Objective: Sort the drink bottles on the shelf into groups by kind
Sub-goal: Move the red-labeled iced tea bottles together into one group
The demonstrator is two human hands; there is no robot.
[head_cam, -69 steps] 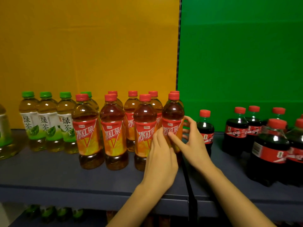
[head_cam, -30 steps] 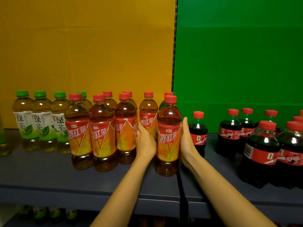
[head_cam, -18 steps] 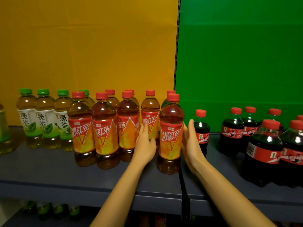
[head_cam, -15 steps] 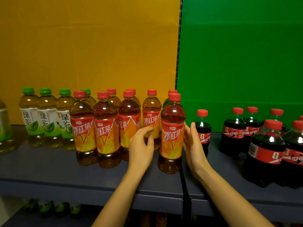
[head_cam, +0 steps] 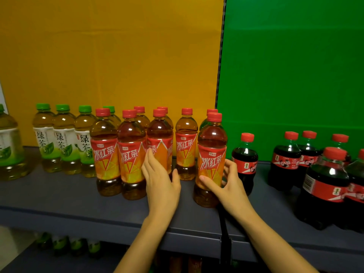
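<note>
Several red-capped iced tea bottles with orange labels stand mid-shelf in two rows. The front right iced tea bottle (head_cam: 211,154) stands a little apart from the rest, and my right hand (head_cam: 226,184) grips its lower label, thumb across the front and fingers round the right side. My left hand (head_cam: 159,180) lies with straight fingers against the third front iced tea bottle (head_cam: 160,138), hiding its lower half. Green tea bottles (head_cam: 63,138) with green caps stand in a group to the left. Small cola bottles (head_cam: 245,160) and a larger cola bottle (head_cam: 325,184) stand on the right.
The grey shelf (head_cam: 59,196) has bare room along its front edge. A black upright (head_cam: 223,229) splits the shelf front just below my right hand. A big green tea bottle (head_cam: 9,146) stands at the far left. More bottles show dimly on the lower shelf (head_cam: 69,245).
My left hand left the front right iced tea bottle and moved left onto the third front bottle. My right thumb has wrapped round the front of the right bottle.
</note>
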